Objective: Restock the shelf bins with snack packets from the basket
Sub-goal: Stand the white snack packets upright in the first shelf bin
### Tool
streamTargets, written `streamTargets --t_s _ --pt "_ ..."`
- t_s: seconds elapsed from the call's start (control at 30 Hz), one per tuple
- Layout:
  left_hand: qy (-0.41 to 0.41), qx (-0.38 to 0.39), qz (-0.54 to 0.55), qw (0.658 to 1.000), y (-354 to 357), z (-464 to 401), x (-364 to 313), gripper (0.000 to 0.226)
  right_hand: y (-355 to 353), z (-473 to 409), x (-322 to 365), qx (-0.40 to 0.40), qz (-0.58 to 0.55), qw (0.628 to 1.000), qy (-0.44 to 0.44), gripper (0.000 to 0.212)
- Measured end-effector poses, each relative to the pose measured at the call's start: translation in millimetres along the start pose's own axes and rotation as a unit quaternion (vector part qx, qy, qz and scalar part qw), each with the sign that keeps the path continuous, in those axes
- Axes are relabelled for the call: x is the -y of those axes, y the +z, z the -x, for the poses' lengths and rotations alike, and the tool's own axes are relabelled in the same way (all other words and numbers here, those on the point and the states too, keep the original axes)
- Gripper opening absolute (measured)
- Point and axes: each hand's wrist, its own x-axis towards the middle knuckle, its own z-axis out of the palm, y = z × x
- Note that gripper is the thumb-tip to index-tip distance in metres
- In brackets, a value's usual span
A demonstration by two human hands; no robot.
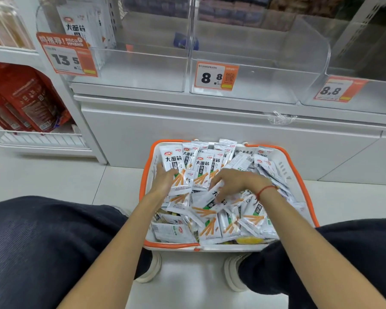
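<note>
A white basket with an orange rim (146, 175) sits on the floor between my knees, full of several white snack packets (212, 228). My left hand (164, 179) holds an upright bunch of packets (176, 168) at the basket's left side. My right hand (236, 180) reaches into the pile, its fingers curled on a tilted packet (210, 198). Above stand clear shelf bins: the left bin (143, 63) has a few of the same packets (80, 25) standing at its left end, the middle bin (254, 70) holds nothing.
Orange price tags hang on the bins: 13.5 (67, 55), 8.8 (216, 76) and 8.8 (337, 89). Red packets (25, 101) fill a wire rack at the left. A white cabinet front (187, 134) stands behind the basket. My shoes (153, 266) are by the basket's near edge.
</note>
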Motion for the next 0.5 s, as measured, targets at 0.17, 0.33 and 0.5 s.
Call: streamTargets --t_s 0.17,0.33,0.5 --pt "-0.002 0.138 -0.145 0.980 14.8 13.2 -3.6 0.063 -20.3 8.8 10.0 -0.032 -0.049 0.997 -0.051 0.043" --pt "-0.020 0.173 -0.124 0.977 23.1 10.7 10.3 0.064 2.7 -8.0 6.2 -0.248 -0.157 0.955 -0.049 0.067" --pt "-0.061 0.139 -0.066 0.986 24.8 12.7 12.3 0.069 25.9 -25.3 7.7 -0.352 -0.134 0.923 -0.081 0.056"
